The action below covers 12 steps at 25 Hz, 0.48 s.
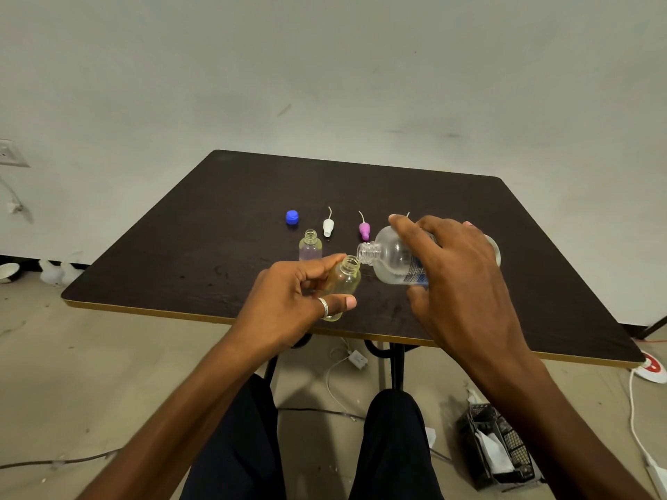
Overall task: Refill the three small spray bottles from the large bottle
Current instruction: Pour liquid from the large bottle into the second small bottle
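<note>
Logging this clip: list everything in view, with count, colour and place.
table: 1, dark brown, centre
held small bottle: 1, yellowish, uncapped, above table's near edge
large bottle: 1, clear, tipped, mouth at held small bottle's neck
standing small bottle: 1, clear, uncapped, on table
white spray head: 1, lying on table, back
pink spray head: 1, lying right of white one
blue cap: 1, table, back left
basket: 1, black, floor, right
left hand: grips held small bottle
right hand: grips large bottle

Dim, even light; edges warped
</note>
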{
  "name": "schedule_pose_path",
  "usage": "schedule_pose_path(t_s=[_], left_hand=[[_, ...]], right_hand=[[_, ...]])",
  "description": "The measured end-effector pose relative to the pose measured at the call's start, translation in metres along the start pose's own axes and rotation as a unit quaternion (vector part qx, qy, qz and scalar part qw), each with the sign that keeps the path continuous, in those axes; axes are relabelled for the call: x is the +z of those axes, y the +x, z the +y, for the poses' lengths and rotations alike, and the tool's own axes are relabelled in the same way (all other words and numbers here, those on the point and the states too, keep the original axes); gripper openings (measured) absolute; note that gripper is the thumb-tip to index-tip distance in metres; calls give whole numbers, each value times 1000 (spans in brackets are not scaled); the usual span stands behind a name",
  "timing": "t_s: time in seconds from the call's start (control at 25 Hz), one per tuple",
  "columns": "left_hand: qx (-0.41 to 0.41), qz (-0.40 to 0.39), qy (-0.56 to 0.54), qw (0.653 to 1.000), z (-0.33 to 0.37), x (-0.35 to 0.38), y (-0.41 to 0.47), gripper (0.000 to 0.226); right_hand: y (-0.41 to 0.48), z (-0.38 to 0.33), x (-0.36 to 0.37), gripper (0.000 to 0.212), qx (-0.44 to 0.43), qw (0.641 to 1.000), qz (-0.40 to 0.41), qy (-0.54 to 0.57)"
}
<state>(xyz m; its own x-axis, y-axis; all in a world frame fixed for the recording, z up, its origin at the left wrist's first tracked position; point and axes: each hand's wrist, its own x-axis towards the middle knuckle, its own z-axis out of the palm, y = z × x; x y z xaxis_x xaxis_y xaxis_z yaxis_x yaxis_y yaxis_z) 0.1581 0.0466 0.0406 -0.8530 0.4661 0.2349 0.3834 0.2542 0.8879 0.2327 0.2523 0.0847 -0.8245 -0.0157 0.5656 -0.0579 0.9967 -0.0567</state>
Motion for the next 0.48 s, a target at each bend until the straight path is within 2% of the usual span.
schedule_pose_path(t_s=[0.48], left_hand=[[-5, 1, -3, 1000, 0, 0, 0, 59]], right_hand=[[0, -2, -1, 78, 0, 1000, -1, -1]])
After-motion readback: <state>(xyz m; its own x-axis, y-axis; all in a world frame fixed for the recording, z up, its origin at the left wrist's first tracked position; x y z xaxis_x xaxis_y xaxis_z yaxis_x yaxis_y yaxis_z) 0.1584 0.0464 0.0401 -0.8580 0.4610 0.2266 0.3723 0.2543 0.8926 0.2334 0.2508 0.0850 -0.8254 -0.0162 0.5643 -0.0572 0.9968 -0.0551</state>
